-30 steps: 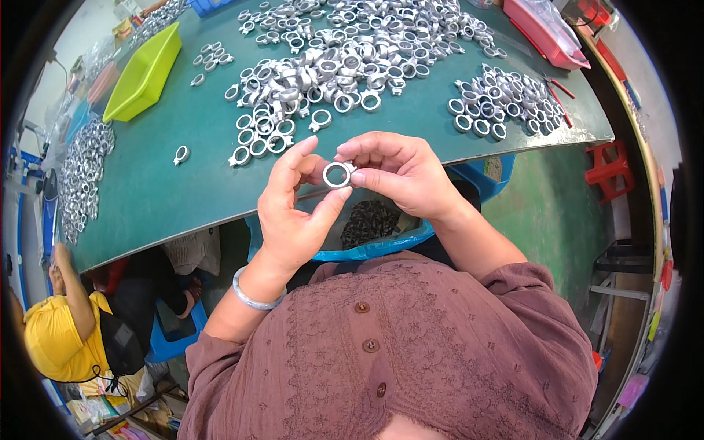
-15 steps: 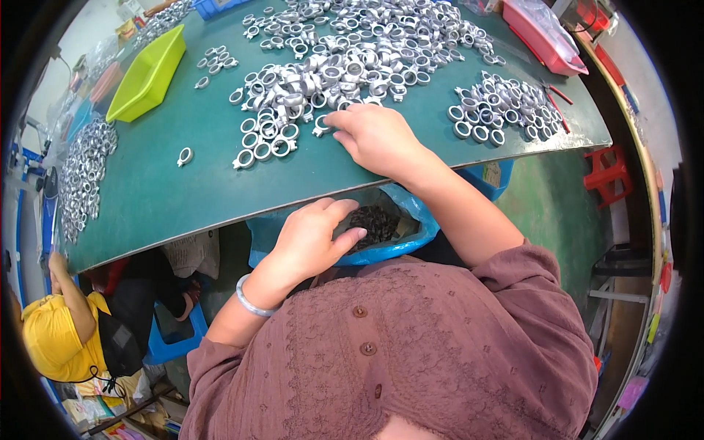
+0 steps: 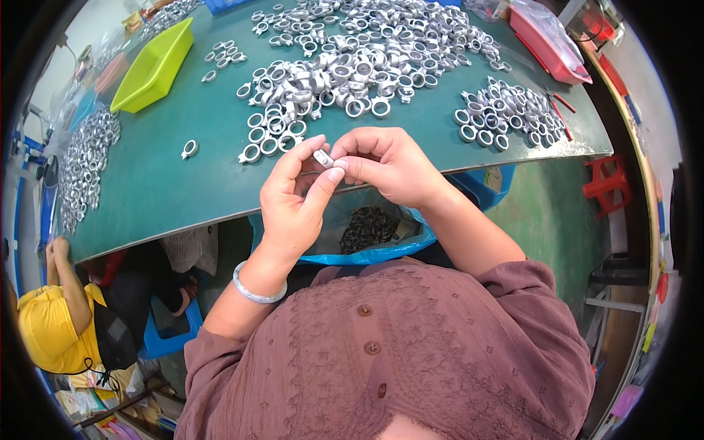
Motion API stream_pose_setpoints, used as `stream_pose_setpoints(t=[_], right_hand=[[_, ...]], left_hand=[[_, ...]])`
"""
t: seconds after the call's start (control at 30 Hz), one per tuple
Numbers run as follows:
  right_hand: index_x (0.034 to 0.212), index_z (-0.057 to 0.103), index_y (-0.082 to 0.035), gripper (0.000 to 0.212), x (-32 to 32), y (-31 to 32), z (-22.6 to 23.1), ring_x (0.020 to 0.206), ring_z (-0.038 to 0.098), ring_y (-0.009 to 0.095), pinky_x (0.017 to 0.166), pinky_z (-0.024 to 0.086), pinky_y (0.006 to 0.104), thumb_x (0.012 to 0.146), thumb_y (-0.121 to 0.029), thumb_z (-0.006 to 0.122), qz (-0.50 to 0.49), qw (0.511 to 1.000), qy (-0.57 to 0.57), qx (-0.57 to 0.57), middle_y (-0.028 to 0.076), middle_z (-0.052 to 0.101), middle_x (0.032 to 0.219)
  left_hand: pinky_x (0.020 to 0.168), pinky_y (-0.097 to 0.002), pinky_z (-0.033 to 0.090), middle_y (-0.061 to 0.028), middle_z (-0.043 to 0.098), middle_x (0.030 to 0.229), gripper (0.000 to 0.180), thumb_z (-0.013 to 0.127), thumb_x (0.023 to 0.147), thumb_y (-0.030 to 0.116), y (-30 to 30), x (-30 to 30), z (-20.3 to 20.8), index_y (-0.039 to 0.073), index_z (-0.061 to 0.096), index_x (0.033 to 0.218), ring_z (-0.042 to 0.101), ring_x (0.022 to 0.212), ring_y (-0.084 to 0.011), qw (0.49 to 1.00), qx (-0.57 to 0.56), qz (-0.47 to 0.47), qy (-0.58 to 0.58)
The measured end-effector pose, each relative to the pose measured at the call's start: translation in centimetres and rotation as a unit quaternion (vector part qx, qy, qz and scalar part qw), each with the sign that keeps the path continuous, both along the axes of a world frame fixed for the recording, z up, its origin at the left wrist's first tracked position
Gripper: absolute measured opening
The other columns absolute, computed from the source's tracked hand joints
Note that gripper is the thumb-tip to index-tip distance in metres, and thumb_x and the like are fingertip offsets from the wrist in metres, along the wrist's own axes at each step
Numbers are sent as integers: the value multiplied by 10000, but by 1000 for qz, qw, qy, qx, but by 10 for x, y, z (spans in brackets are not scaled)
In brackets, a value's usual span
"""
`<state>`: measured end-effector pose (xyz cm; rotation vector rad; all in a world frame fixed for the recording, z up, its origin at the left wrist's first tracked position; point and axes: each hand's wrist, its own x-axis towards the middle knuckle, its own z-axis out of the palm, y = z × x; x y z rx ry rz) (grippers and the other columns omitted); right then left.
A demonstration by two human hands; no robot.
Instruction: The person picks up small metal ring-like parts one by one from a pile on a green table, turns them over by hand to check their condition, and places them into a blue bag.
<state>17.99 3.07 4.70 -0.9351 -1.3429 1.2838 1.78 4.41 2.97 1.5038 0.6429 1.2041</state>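
A small silver metal ring clamp (image 3: 323, 158) is pinched between both hands just above the table's near edge. My left hand (image 3: 292, 194) grips it with fingers and thumb from the left. My right hand (image 3: 392, 167) closes on its right side with thumb and forefinger. Fingers cover much of the ring. Behind the hands lies a big heap of similar silver rings (image 3: 341, 71), with a few at its near left edge. Below the hands, a blue plastic-lined container (image 3: 334, 258) holds small dark pieces (image 3: 369, 229).
On the green table (image 3: 158, 202) are a smaller ring pile (image 3: 506, 114) at right, a lone ring (image 3: 190, 149), another pile (image 3: 84, 165) at far left, a yellow-green tray (image 3: 152, 70) and a pink tray (image 3: 546, 44). A person in yellow (image 3: 59, 323) sits at left; a red stool (image 3: 607, 183) stands right.
My right hand has come back from the heap's near edge with a ring. My left hand has risen from the table edge, and both now meet on that ring.
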Motion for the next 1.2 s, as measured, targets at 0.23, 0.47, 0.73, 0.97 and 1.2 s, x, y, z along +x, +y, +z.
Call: stream_pose_setpoints(t=[0.23,0.47,0.73,0.97,1.2], right_hand=[[930,622,3,111,3,-9,7,735,557,61,664,470,211,845,-48,572,0,1000,-21,4,26,628,810],[965,590,29,137,0,-14,9,785,581,83,705,496,231,839,-23,573,-9,999,11,38,54,627,858],[970,587,36,150,4,-16,11,772,586,92,692,503,235,842,-43,582,6,998,54,-33,58,624,855],[960,600,12,150,7,-16,9,683,552,70,631,481,219,843,-81,593,-13,995,74,-59,32,613,812],[962,598,13,144,7,-18,8,685,551,66,644,489,225,847,-72,582,-21,996,70,-43,34,616,822]], left_hand=[[760,-214,454,-29,559,957,334,589,824,-29,1,-4,-2,-10,524,1152,540,859,-87,999,31,10,20],[616,-205,456,-56,547,882,365,662,729,-36,2,-4,0,12,589,1083,528,712,-93,985,134,60,94],[574,-203,452,-60,544,875,444,711,680,-15,-2,-2,7,40,596,1106,533,711,-99,964,210,87,141],[595,-204,467,-42,597,880,432,675,757,4,-11,-3,5,-15,523,1161,553,710,-85,999,-11,-6,32],[599,-249,496,-88,608,853,397,384,959,291,-8,-8,7,-31,487,1168,586,684,-128,990,-118,-80,-19]])
